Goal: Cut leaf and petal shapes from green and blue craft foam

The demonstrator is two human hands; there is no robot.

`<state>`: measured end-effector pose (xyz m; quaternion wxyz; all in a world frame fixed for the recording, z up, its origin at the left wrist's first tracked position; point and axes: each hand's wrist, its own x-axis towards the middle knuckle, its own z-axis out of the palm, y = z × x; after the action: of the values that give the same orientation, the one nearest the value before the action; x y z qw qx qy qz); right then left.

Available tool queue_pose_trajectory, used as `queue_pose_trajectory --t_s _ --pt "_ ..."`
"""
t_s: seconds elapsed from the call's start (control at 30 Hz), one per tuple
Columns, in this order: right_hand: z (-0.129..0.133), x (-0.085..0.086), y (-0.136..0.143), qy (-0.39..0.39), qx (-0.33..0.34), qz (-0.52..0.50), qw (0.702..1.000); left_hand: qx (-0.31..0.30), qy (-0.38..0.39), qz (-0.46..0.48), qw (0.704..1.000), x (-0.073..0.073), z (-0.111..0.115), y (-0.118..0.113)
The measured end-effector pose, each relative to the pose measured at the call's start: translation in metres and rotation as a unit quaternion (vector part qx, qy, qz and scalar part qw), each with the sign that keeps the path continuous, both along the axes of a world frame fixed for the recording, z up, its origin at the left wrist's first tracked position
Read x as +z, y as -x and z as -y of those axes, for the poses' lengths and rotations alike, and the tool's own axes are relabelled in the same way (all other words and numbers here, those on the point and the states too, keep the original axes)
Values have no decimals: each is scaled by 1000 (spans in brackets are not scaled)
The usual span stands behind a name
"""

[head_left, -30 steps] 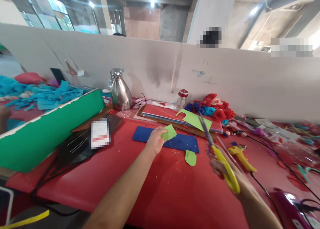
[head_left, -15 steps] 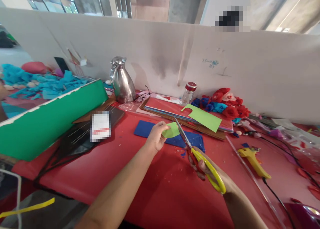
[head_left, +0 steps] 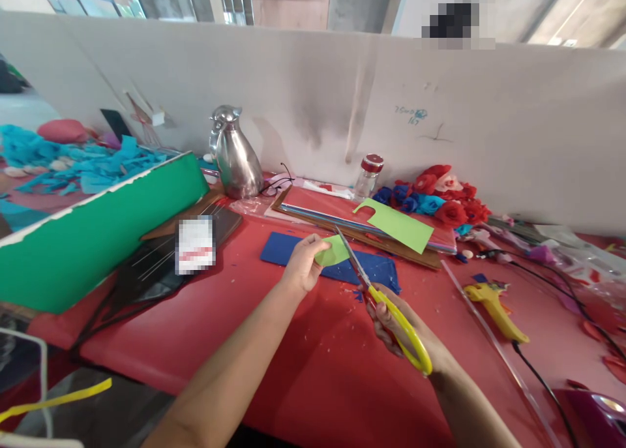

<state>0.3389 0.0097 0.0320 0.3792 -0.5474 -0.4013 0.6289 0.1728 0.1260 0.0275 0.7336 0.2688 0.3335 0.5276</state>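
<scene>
Between the thumb and fingers of my left hand (head_left: 304,264) is a small green paper piece (head_left: 335,251). My right hand (head_left: 388,317) grips a pair of scissors (head_left: 398,317) with yellow handles, its fingers closed in and around them. The scissor blades point up and to the left, at the right edge of the green piece. Below both hands, a folded blue piece (head_left: 281,248) lies on the red tabletop (head_left: 313,370). A larger green sheet (head_left: 403,229) with a curved cut-out rests on a stack of coloured sheets (head_left: 317,207) behind.
A steel jug (head_left: 237,158) and a red-lidded jar (head_left: 369,174) stand at the back. Paper flowers (head_left: 452,207) lie right of the jar. A yellow glue gun (head_left: 496,311) with a cord is at the right. A green box side (head_left: 107,233) and black bag (head_left: 161,265) occupy the left.
My right hand and the scissors have shifted slightly left, with the blades still by the green piece. My left hand keeps its hold. The whole view has moved slightly.
</scene>
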Motion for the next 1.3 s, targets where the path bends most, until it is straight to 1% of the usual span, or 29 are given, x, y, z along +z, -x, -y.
queue_pose_trajectory --t_s 0.13,0.27,0.33,0.47,0.57,0.63,0.73,0.8,0.87,1.0,1.13,1.2,1.27,1.3 --pt "1 -6 1 28 -35 1 999 -4 -10 -3 1000 0 0 0" --pt "0 -6 5 36 -59 15 998 -7 -8 -6 1000 0 0 0" --pt "-1 -7 6 26 -55 31 998 -7 -5 -6 1000 1 0 0" --pt "-1 -13 3 -10 -22 61 998 -7 2 -5 1000 0 -1 1" --pt "-1 -18 -2 -48 -51 63 996 5 12 -3 1000 -1 -2 2" --pt "-2 -17 -5 -77 -71 34 994 14 20 -12 1000 -4 -3 1" --pt "-4 -12 -8 -105 -90 -39 990 24 17 -41 999 -8 -3 1" --pt "-5 -5 -6 -91 -93 -79 988 27 0 -60 998 -10 -3 1" --pt "-5 3 -4 -60 -88 -114 988 22 -17 -68 997 -11 -3 0" --pt "-4 13 0 -16 -58 -180 982 -40 -29 -50 998 -9 1 -1" --pt "-4 16 -1 -7 -54 -207 977 -117 -36 -70 990 -1 8 -1" --pt "-5 16 -1 -8 -63 -207 976 -180 -47 -75 980 5 13 -1" --pt "-5 15 0 -17 -75 -190 979 -248 -86 -79 962 10 20 -2" --pt "-6 14 0 -24 -81 -178 980 -266 -111 -85 954 11 23 -4"
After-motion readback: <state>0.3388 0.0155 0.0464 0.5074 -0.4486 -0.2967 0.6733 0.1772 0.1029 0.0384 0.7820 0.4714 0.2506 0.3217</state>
